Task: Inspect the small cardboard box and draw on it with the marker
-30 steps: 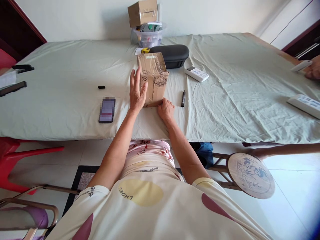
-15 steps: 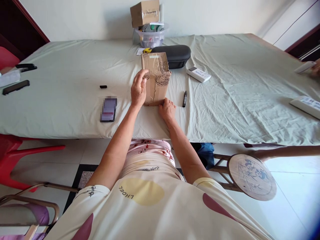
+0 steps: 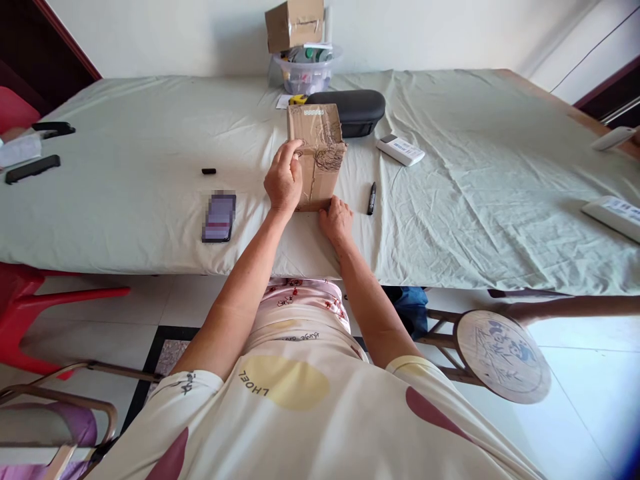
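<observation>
A small brown cardboard box stands on the cloth-covered table in front of me, with tape down its near face and black scribbles near its upper right corner. My left hand grips the box's left side, its bent fingers reaching the upper edge. Low at the near right corner, my right hand rests on the cloth with curled fingers holding the bottom of the box; its fingertips are partly hidden. Just right of that hand lies a black marker pen without its cap. A small black cap is off to the left.
A phone lies left of my arm. Behind the box are a black hard case and a plastic basket topped by another carton. A white device sits to the right. Another person's hand shows at the far right.
My left hand has shifted a little to the right, covering more of the box's near left edge. My right hand stays at the bottom corner. The whole view has shifted slightly.
</observation>
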Tool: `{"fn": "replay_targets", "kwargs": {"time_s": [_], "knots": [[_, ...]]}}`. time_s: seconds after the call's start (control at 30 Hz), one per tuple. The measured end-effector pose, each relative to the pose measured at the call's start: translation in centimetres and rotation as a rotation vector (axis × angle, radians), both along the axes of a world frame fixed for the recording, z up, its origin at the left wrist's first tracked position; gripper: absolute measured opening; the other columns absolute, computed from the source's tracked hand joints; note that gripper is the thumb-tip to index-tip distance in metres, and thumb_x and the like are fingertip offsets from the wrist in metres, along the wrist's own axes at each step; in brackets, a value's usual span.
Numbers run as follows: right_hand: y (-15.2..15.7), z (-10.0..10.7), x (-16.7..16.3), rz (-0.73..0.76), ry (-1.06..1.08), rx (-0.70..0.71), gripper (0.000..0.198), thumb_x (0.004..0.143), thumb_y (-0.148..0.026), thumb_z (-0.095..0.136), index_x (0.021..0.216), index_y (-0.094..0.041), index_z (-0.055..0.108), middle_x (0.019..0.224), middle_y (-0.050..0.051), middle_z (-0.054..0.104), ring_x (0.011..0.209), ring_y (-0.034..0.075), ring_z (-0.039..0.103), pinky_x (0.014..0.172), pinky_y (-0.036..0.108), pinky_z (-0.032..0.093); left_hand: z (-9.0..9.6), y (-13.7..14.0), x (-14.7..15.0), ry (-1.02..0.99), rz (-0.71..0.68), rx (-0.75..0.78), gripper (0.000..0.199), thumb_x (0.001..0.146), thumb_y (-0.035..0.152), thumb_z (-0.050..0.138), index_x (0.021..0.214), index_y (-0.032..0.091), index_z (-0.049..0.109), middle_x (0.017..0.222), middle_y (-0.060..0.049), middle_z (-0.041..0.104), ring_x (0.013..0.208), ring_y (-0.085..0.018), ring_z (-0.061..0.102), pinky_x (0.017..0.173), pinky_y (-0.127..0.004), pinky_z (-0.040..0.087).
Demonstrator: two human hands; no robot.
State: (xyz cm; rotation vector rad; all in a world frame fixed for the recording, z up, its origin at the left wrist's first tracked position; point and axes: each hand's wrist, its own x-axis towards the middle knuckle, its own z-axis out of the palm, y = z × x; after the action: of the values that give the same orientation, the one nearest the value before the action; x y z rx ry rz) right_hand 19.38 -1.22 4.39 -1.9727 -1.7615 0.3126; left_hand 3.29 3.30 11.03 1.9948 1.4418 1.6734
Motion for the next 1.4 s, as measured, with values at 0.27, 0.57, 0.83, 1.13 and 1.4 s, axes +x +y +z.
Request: {"fn": "replay_targets", "kwargs": {"time_s": [0.27,0.57,0.83,1.13,1.4], "knots": [[0.3,-0.9,0.2,-0.004,0.010,0.029,0.044,0.098,-0.023,0.051,0.140,-0.013,0.059,0.142,0.020,0.068,0.134,0.035,0.058,0.113,0.051,0.044,-0.5,0.9,-0.7,0.008,0.004,0.056,0.044,0.113,0.052,0.033,0.133,0.030,0.065,0.143,-0.008,0.072,0.141,-0.024,0.063,0.129,-0.039,0.044],[0.9,-1.4,0.5,-0.019,0.028,0.071,0.044,0.093,-0.013,0.046,0.134,-0.015,0.064,0.134,0.018,0.072,0.127,0.033,0.062,0.111,0.050,0.047,-0.5,1.4,-1.1,0.010,-0.041,0.075,0.043,0.112,0.058,0.040,0.131,0.028,0.064,0.137,-0.010,0.072,0.138,-0.025,0.064,0.128,-0.040,0.045],[1.3,-0.6,3.0,-0.131,-0.011,0.219,0.047,0.095,-0.018,0.047,0.137,-0.023,0.067,0.147,0.015,0.065,0.141,0.032,0.052,0.116,0.054,0.041,-0.1,1.1,-0.8,0.019,-0.025,0.033,0.039,0.113,0.059,0.041,0.126,0.030,0.062,0.133,-0.008,0.070,0.143,-0.026,0.061,0.125,-0.041,0.049],[2.5,-0.5,6.2,-0.373,-0.048,0.044,0.052,0.092,-0.022,0.049,0.141,-0.017,0.068,0.156,0.021,0.056,0.147,0.036,0.042,0.119,0.057,0.034,0.9,0.1,-0.3,-0.028,-0.014,0.011,0.031,0.111,0.055,0.050,0.119,0.028,0.064,0.129,-0.008,0.072,0.128,-0.024,0.069,0.124,-0.042,0.050],[2.0,-0.3,5.6,-0.341,-0.040,0.047,0.047,0.092,-0.019,0.051,0.134,-0.017,0.072,0.146,0.019,0.065,0.139,0.035,0.051,0.119,0.056,0.035,1.4,-0.1,0.3,-0.074,-0.020,-0.030,0.027,0.112,0.049,0.049,0.115,0.027,0.064,0.132,-0.008,0.073,0.143,-0.025,0.061,0.128,-0.042,0.046]]}}
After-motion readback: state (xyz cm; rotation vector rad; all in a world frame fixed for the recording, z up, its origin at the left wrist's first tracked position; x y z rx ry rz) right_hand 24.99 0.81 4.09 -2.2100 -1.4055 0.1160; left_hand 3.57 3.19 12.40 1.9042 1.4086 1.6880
